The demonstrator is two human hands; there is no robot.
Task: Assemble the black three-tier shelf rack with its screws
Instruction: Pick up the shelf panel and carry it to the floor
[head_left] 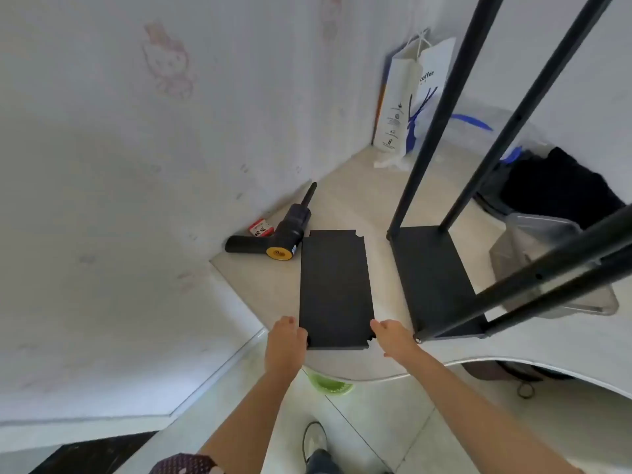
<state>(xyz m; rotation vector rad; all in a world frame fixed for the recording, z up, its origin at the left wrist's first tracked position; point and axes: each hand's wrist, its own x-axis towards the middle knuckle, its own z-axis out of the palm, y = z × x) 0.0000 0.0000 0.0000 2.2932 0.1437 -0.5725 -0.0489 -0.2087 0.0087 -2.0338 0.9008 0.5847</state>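
So the rack (478, 206) is standing partly built on the white table (355, 200): one black shelf (437, 282) is already sitting at the bottom between the four black posts (441, 114), and I'm judging from the bare uprights above it that the two higher tiers are yet to go in. A second loose shelf panel (333, 285) is lying flat on the table just beside the frame, its notched corners showing, and the person is taking hold of it at the near end. The left hand (285, 340) is curling over the panel's near left corner, fingers wrapping the edge; the right hand (390, 335) is gripping the near right corner, thumb lying along the edge, though I cannot tell how far the fingers are reaching underneath. Both forearms are stretching straight forward from the body, roughly parallel, wrists level with the table edge. An electric screwdriver (284, 230) with a yellow end is lying untouched near the wall beyond the panel, next to a small red-and-white box (260, 228); I'm not seeing any screws from here.
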